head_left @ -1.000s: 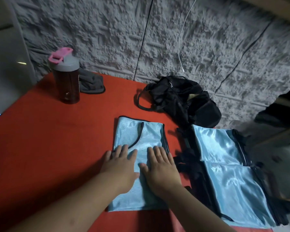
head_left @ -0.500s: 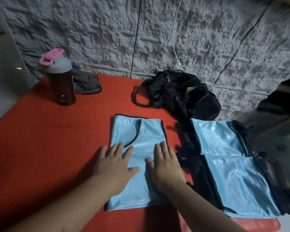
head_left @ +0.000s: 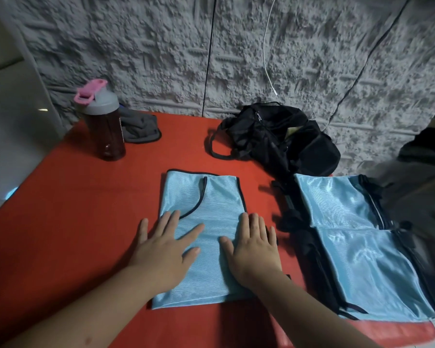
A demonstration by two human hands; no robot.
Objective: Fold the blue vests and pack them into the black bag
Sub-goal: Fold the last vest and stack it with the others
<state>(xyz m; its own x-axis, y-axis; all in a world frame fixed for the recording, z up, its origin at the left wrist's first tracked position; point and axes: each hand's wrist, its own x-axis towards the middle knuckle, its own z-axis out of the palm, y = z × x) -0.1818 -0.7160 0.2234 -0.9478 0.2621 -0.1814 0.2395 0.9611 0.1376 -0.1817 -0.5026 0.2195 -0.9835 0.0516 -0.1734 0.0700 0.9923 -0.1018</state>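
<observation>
A light blue vest (head_left: pixel 212 197) with black trim lies folded lengthwise on the red table (head_left: pixel 73 222), straight in front of me. My left hand (head_left: pixel 165 247) rests flat on its left edge, fingers spread, partly on the table. My right hand (head_left: pixel 254 247) lies flat on its right edge. Further blue vests (head_left: pixel 357 237) with black straps lie spread at the right. The black bag (head_left: pixel 279 139) sits slumped at the back of the table, by the wall.
A dark bottle (head_left: pixel 104 124) with a grey lid and pink cap stands at the back left, next to a grey cloth (head_left: pixel 142 129). A white cable (head_left: pixel 268 59) hangs down the rough grey wall. The table's right edge runs near the spread vests.
Both hands have slid apart across the folded vest, the left toward its left edge and the right toward its right edge. The camera view shifted slightly.
</observation>
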